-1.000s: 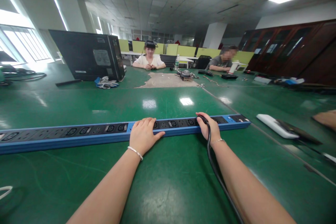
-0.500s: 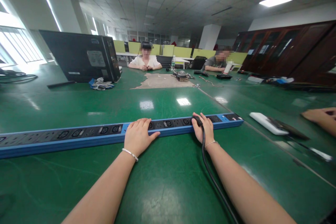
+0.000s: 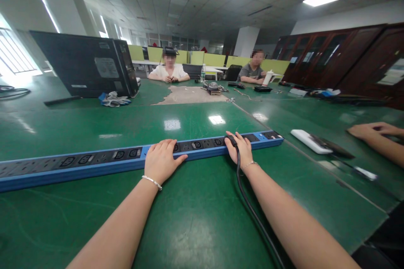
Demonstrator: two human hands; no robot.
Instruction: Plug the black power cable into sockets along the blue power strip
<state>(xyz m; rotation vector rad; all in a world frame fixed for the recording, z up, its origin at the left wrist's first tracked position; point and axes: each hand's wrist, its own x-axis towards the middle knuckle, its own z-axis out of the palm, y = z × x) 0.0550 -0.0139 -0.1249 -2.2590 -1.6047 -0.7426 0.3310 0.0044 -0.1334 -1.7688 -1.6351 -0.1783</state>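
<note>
Head view: the left hand [image 3: 160, 162] lies across the blue strip [image 3: 104, 168], its fingers side by side and its thumb spread out along the near edge. The right hand [image 3: 243, 149] has its thumb and fingers clamped on a black plug [image 3: 232, 139], over the sockets nearer the strip's right end. Whether the plug is seated in a socket cannot be told, as the hand hides its tip. The strip lies lengthwise on the green table [image 3: 189, 201], its left end out of view. The cord [image 3: 242, 191] drops from the plug and runs beside the right forearm to the bottom of the view. If the plug sits askew, a hard push could jam it or bend contacts. A sideways pull could also strain the socket. The smooth table gives the strip little to grip, so it may skid or swing if the left hand bears down too lightly. The cord could catch under the forearm and tug the plug crooked. A swing of the right end could bring it towards the white device [image 3: 309, 141], which lies near it.
</note>
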